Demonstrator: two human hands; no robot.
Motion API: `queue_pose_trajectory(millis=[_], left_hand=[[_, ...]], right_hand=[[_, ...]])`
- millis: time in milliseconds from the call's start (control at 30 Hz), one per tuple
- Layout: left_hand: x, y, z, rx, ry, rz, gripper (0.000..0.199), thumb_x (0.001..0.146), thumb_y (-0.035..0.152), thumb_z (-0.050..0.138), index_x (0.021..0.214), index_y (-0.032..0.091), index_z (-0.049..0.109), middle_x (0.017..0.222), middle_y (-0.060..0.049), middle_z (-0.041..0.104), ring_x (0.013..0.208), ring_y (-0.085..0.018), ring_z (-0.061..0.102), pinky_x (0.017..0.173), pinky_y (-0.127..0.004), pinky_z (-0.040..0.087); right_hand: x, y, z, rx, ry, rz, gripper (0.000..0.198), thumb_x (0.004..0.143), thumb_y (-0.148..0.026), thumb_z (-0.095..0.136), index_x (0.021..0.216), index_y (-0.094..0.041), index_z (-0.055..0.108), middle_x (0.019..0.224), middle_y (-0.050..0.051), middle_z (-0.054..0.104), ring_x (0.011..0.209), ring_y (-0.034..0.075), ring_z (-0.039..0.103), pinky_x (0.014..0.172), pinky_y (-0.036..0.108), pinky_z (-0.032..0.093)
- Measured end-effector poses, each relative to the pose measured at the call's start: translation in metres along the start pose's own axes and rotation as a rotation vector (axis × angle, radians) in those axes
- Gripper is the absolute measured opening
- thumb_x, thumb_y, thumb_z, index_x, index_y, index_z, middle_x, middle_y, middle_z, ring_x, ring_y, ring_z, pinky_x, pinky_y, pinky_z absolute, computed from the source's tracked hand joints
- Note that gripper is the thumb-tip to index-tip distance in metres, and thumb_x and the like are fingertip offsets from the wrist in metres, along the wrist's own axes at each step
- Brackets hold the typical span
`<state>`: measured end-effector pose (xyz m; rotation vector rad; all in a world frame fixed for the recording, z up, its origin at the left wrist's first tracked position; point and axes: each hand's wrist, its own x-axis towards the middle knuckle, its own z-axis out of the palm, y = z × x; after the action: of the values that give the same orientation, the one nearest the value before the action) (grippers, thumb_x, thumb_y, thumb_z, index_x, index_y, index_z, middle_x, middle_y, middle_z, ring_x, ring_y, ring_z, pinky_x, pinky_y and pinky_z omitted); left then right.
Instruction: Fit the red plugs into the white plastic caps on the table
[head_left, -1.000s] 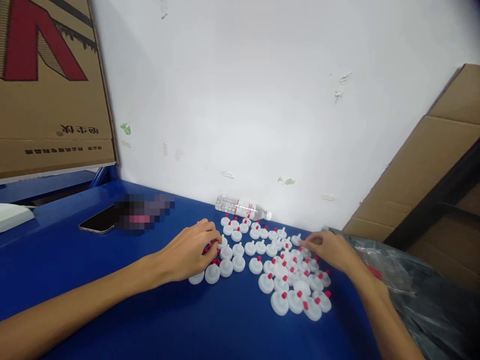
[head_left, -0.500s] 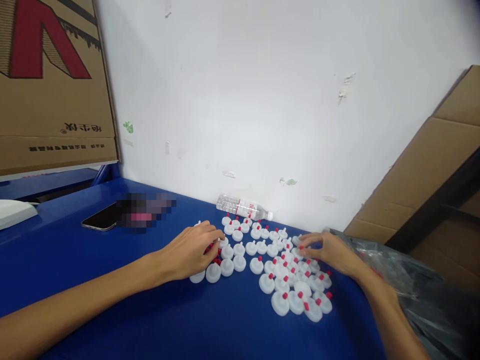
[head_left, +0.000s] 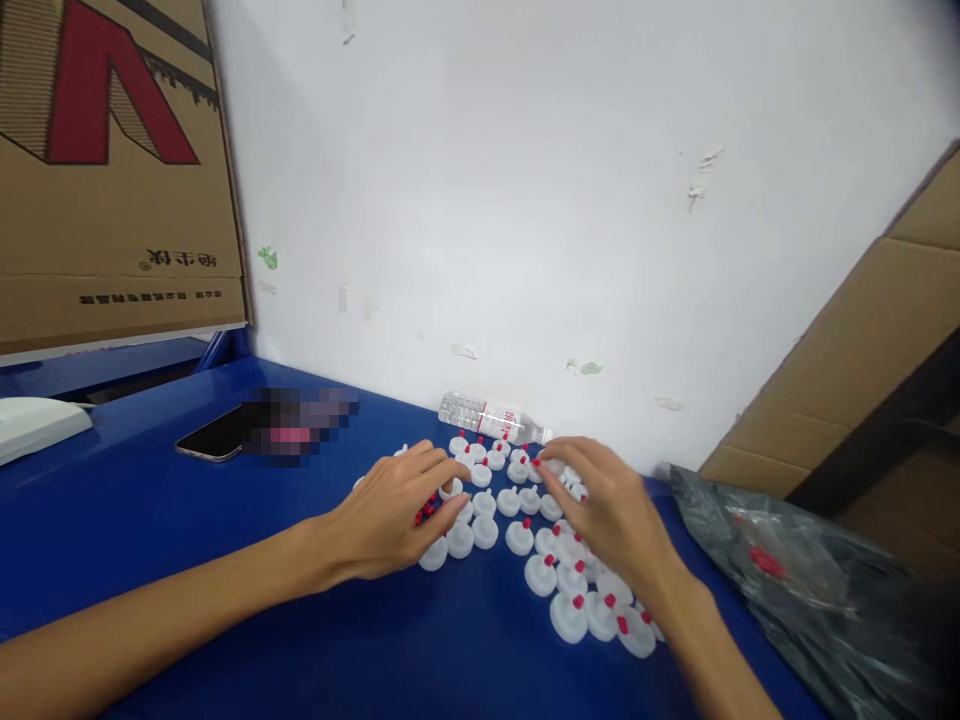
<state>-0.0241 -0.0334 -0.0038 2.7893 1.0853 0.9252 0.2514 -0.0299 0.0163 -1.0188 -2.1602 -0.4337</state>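
Left hand (head_left: 397,512) and right hand (head_left: 611,508) curve part-open over white caps (head_left: 519,540). Whether either grip holds one, I cannot tell.

Both arms (head_left: 225,592) fwd, L hand (head_left: 390,517) palm-down, fingers (head_left: 433,474) curled, R hand (head_left: 616,512) angled in, half-curled

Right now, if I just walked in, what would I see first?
Probably the little white caps, many with red tips, on the blue table, with the left hand and right hand over them. Next might be the big cardboard box at the picture's upper left, then the clear bottle lying behind the caps, by the wall.
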Motion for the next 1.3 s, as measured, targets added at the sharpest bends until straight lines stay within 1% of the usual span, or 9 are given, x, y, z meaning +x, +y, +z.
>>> queue_pose_trajectory(millis=[100,233,433,633,833,1000,1067,1167,1300], left_hand=[[-0.002,0.002,0.002,0.006,-0.01,0.042,0.024,0.102,0.038,0.049,0.116,0.02,0.058,0.097,-0.005,0.064,0.089,-0.023,0.055,0.074,-0.035,0.044],[-0.002,0.002,0.005,-0.012,-0.006,0.07,0.019,0.104,0.034,0.045,0.098,0.019,0.055,0.09,-0.005,0.062,0.082,-0.021,0.053,0.07,-0.033,0.041],[-0.001,-0.001,0.006,-0.037,0.026,0.069,0.019,0.106,0.027,0.039,0.097,0.019,0.054,0.087,-0.003,0.061,0.078,-0.019,0.05,0.068,-0.031,0.039],[-0.001,-0.001,0.004,-0.015,0.014,0.055,0.017,0.105,0.031,0.043,0.099,0.019,0.054,0.089,-0.004,0.06,0.08,-0.02,0.051,0.068,-0.031,0.038],[0.001,0.001,0.0,-0.028,0.01,0.077,0.029,0.106,0.024,0.029,0.083,0.019,0.046,0.077,-0.003,0.053,0.072,-0.019,0.043,0.062,-0.032,0.032],[-0.001,0.002,-0.002,-0.173,0.086,0.008,0.036,0.108,0.027,0.026,0.076,0.02,0.039,0.069,0.0,0.046,0.067,-0.017,0.04,0.062,-0.031,0.032],[0.0,0.001,-0.004,-0.222,0.105,-0.041,0.038,0.109,0.028,0.025,0.073,0.02,0.035,0.066,0.002,0.043,0.064,-0.016,0.039,0.062,-0.031,0.032],[0.002,-0.003,-0.006,-0.15,0.086,-0.048,0.037,0.108,0.028,0.027,0.073,0.02,0.037,0.069,0.001,0.045,0.066,-0.016,0.04,0.062,-0.032,0.032],[0.006,-0.006,-0.006,0.014,-0.015,0.006,0.031,0.106,0.025,0.034,0.079,0.019,0.048,0.078,-0.003,0.054,0.075,-0.019,0.044,0.064,-0.032,0.033]], right_hand=[[0.005,-0.035,0.014,0.024,0.02,-0.165,0.011,0.098,-0.016,0.056,0.104,-0.019,0.065,0.105,0.008,0.071,0.096,0.022,0.067,0.085,0.037,0.053],[0.006,-0.059,0.022,0.06,0.017,-0.258,0.013,0.097,-0.012,0.055,0.105,-0.018,0.064,0.106,0.008,0.072,0.092,0.02,0.067,0.083,0.036,0.052],[0.003,-0.055,0.024,0.069,0.027,-0.251,0.018,0.097,-0.022,0.062,0.115,-0.017,0.064,0.108,0.009,0.072,0.095,0.021,0.067,0.086,0.037,0.052],[0.004,-0.056,0.023,0.018,0.061,-0.281,0.016,0.099,-0.023,0.061,0.112,-0.016,0.065,0.107,0.008,0.073,0.089,0.019,0.068,0.079,0.035,0.05],[0.007,-0.06,0.024,0.008,0.083,-0.326,0.022,0.099,-0.025,0.061,0.117,-0.013,0.064,0.11,0.009,0.075,0.086,0.018,0.068,0.077,0.034,0.048],[0.008,-0.042,0.017,-0.122,0.143,-0.391,0.022,0.098,-0.005,0.052,0.114,-0.014,0.065,0.121,0.012,0.073,0.084,0.018,0.068,0.075,0.034,0.046],[0.005,-0.022,0.01,-0.173,0.145,-0.283,0.026,0.098,-0.005,0.05,0.115,-0.016,0.065,0.122,0.011,0.072,0.09,0.019,0.069,0.078,0.034,0.047],[-0.002,0.012,-0.004,-0.251,0.125,0.012,0.017,0.099,-0.024,0.056,0.111,-0.021,0.067,0.113,0.009,0.075,0.094,0.023,0.07,0.082,0.037,0.047],[-0.01,0.043,-0.017,-0.371,-0.118,0.41,0.019,0.094,-0.036,0.057,0.103,-0.024,0.068,0.08,0.005,0.074,0.073,0.025,0.069,0.064,0.033,0.042]])
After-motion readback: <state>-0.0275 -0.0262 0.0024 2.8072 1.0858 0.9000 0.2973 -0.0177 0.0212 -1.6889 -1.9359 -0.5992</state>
